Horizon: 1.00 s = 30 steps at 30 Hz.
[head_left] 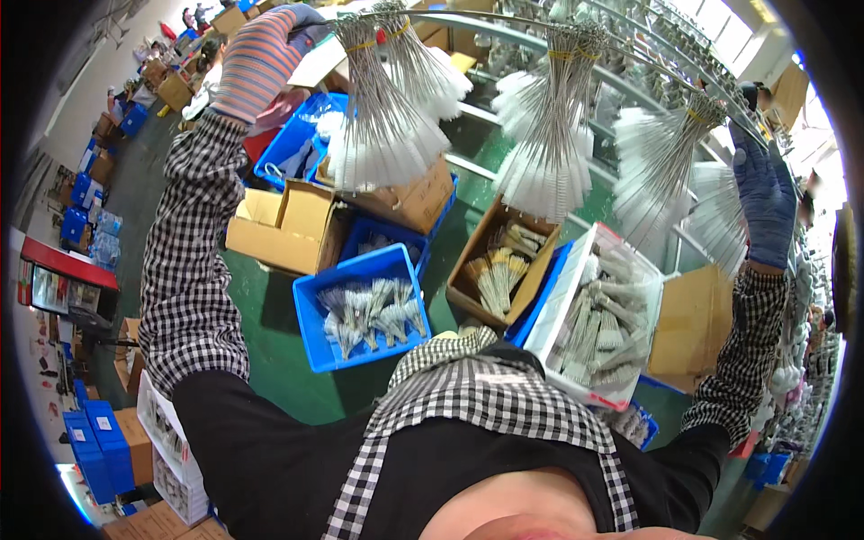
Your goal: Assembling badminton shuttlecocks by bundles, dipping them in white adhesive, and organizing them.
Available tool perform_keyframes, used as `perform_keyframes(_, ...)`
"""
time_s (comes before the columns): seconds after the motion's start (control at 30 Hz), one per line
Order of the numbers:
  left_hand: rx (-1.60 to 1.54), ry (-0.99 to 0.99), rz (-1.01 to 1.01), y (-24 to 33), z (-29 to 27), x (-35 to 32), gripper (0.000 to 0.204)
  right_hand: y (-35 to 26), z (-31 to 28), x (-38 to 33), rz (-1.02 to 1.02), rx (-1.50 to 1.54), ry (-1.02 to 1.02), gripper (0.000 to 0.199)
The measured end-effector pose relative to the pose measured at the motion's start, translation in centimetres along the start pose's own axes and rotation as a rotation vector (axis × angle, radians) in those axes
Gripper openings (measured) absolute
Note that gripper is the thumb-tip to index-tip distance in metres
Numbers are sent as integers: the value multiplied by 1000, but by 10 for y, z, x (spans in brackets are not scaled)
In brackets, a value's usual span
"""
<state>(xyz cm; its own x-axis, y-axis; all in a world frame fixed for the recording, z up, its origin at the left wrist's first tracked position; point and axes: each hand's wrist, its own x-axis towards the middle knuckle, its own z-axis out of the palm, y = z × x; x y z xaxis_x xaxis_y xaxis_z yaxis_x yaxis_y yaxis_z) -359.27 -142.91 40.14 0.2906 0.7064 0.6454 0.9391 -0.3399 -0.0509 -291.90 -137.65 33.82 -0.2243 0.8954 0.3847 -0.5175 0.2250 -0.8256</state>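
Both my arms are raised, in black-and-white checked sleeves. My left hand (270,45), in a striped orange and blue glove, is closed around the end of a thin metal rod (504,20) at the top left. My right hand (765,193), in a blue glove, holds the rod's other end at the right. Several bundles of white bottle brushes with twisted wire handles hang from the rod: one near my left hand (387,108), one in the middle (549,126), one close to my right hand (666,171).
Below stand a blue crate of brushes (360,310), an open cardboard box of brushes (499,265), a white tray of brushes (598,324), empty cardboard boxes (283,225) and more blue crates (94,450) on a green floor. People work at the far top left.
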Motion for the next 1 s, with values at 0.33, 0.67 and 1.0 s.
perform_keyframes(0.33,37,27,35,-15,-3,74,18,-54,11,-8,-144,-193,104,38)
perform_keyframes(0.67,75,122,162,23,-49,123,23,-141,71,-10,41,-34,131,45)
perform_keyframes(1.0,-5,124,147,-46,28,224,22,-139,57,116,40,-76,379,47)
